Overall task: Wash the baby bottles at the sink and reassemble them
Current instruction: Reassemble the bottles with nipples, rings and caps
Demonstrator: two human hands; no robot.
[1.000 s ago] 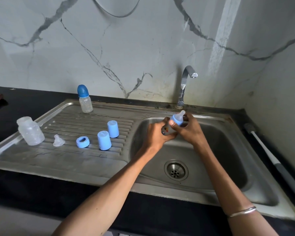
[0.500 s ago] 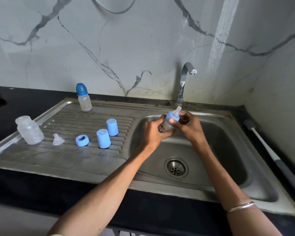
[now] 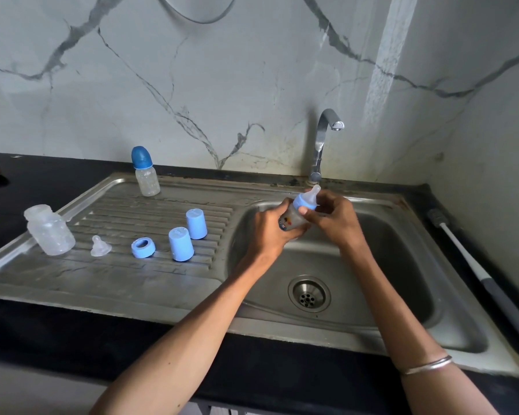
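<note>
Over the sink basin (image 3: 408,265) I hold a small baby bottle (image 3: 294,218) with a light blue collar and a clear teat, tilted up towards the tap. My left hand (image 3: 271,232) grips its body. My right hand (image 3: 334,218) pinches the blue collar (image 3: 304,202). On the draining board (image 3: 72,280) stand an open clear bottle (image 3: 50,230), a loose teat (image 3: 98,246), a blue collar ring (image 3: 143,247), two light blue caps (image 3: 181,244) (image 3: 196,224) and a capped bottle (image 3: 146,172).
The tap (image 3: 322,145) rises behind the basin with no water running. The drain (image 3: 309,294) sits in the basin floor. A long white and grey brush (image 3: 477,271) lies on the black counter at the right.
Both hands have stayed on the bottle over the basin, lifting it a little towards the tap. My right hand's fingers have shifted round the collar.
</note>
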